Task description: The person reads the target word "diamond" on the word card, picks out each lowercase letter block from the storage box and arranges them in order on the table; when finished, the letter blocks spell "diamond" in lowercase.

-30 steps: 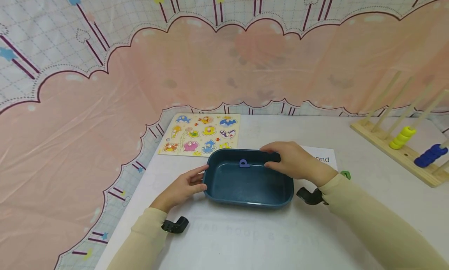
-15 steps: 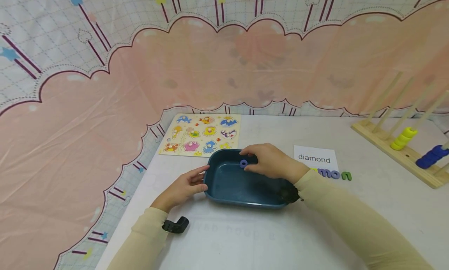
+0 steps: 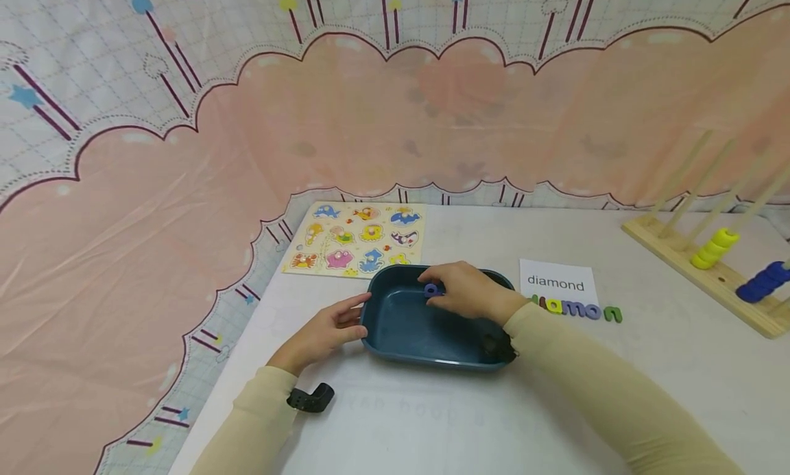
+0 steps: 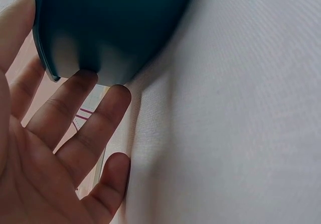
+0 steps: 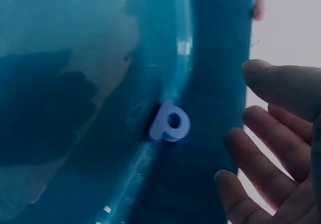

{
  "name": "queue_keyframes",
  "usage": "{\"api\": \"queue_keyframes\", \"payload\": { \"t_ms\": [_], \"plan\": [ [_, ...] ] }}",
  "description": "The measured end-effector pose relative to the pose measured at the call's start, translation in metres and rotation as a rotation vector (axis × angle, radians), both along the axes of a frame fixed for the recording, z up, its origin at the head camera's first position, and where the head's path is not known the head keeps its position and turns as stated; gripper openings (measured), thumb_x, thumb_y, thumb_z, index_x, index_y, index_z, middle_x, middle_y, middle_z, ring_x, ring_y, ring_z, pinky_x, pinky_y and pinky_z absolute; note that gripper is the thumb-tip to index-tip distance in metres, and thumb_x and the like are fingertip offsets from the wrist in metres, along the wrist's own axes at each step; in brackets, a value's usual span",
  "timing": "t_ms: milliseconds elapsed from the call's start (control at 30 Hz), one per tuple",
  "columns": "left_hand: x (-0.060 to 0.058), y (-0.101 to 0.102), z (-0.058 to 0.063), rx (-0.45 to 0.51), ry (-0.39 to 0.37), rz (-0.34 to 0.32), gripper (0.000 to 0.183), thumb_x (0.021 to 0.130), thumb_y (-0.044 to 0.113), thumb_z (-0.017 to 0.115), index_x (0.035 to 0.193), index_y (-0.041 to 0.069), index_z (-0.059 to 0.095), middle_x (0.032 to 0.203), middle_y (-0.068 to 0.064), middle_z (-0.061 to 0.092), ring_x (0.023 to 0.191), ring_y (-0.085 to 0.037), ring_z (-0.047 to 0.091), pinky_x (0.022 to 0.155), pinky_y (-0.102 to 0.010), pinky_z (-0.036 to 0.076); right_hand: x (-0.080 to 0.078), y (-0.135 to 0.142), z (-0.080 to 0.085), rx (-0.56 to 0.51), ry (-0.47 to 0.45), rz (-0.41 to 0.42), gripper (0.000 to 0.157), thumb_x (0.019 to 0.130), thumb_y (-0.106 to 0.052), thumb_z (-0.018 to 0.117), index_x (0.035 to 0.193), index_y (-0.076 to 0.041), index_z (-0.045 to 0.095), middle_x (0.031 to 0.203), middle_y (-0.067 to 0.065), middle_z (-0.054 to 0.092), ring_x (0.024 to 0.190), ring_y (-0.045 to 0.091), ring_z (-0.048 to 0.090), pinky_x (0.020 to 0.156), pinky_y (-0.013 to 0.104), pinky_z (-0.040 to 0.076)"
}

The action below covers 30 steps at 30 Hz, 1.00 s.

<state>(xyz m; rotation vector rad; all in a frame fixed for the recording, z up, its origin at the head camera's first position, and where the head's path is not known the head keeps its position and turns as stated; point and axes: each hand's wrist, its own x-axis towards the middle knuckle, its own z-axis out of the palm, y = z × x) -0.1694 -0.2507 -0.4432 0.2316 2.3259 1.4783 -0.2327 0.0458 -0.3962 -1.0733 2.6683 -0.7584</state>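
Observation:
A dark teal tray [image 3: 407, 334] stands on the table, with one purple letter d [image 3: 431, 290] inside by its far wall. My left hand [image 3: 321, 338] rests at the tray's left end; in the left wrist view its loosely spread fingers [image 4: 80, 128] touch the outer wall. Over the tray, my right hand [image 3: 469, 293] reaches in with thumb and fingers parted near the letter. The right wrist view shows a gap between those fingers [image 5: 261, 163] and the purple letter. The tray's right part is partly covered by the right wrist.
Right of the tray lies a white card [image 3: 555, 276] printed "diamond". Coloured letters [image 3: 570, 309] form a row below it, its left end partly hidden by the sleeve. A sea-animal puzzle board [image 3: 358, 238] lies behind left; a wooden bead stand [image 3: 710, 269] is far right.
My right hand has moved left from the tray's far right rim to beside the purple letter, uncovering the card and most of the letter row. The left hand stays at the tray's end.

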Motion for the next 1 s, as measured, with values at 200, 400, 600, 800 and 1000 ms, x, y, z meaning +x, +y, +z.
{"api": "queue_keyframes", "payload": {
  "t_ms": [200, 400, 600, 800, 1000],
  "plan": [
    [0.0, 0.0, -0.001, -0.007, -0.001, 0.005, 0.07, 0.094, 0.026, 0.073, 0.154, 0.011, 0.04, 0.143, -0.022, 0.053, 0.132, -0.037, 0.05, 0.105, -0.05, 0.043, -0.003, -0.002, -0.012, 0.008, -0.02, -0.015, 0.041, 0.092, -0.018, 0.074, 0.129, -0.002, 0.065, 0.12, 0.012, 0.068, 0.103, 0.025, 0.063, 0.098, 0.045, 0.05],
    [0.001, -0.001, -0.001, -0.002, 0.0, -0.001, 0.071, 0.094, 0.026, 0.073, 0.154, 0.01, 0.039, 0.143, -0.022, 0.052, 0.132, -0.037, 0.05, 0.105, -0.051, 0.043, -0.007, -0.003, -0.019, 0.029, -0.014, -0.019, 0.041, 0.092, -0.019, 0.075, 0.128, -0.003, 0.065, 0.12, 0.011, 0.068, 0.104, 0.023, 0.063, 0.099, 0.044, 0.049],
    [0.001, 0.0, 0.0, 0.008, 0.002, -0.006, 0.071, 0.094, 0.026, 0.073, 0.155, 0.01, 0.039, 0.144, -0.023, 0.051, 0.133, -0.038, 0.05, 0.105, -0.051, 0.043, -0.008, -0.003, -0.02, 0.062, -0.018, -0.012, 0.041, 0.092, -0.017, 0.074, 0.13, -0.003, 0.064, 0.12, 0.011, 0.068, 0.106, 0.023, 0.063, 0.1, 0.045, 0.048],
    [0.001, 0.0, 0.0, 0.015, 0.006, -0.01, 0.071, 0.094, 0.025, 0.072, 0.155, 0.009, 0.038, 0.144, -0.024, 0.051, 0.133, -0.038, 0.049, 0.105, -0.051, 0.043, -0.009, -0.003, -0.022, 0.081, -0.026, -0.005, 0.043, 0.093, -0.016, 0.073, 0.132, -0.002, 0.062, 0.122, 0.012, 0.067, 0.106, 0.022, 0.062, 0.101, 0.044, 0.048],
    [0.001, 0.0, -0.001, 0.012, 0.004, -0.001, 0.07, 0.095, 0.024, 0.072, 0.155, 0.01, 0.039, 0.144, -0.023, 0.051, 0.133, -0.038, 0.049, 0.105, -0.051, 0.043, -0.01, -0.005, -0.024, 0.106, -0.051, 0.003, 0.044, 0.094, -0.014, 0.071, 0.134, -0.001, 0.06, 0.125, 0.012, 0.066, 0.105, 0.021, 0.061, 0.104, 0.044, 0.046]
  ]
}}
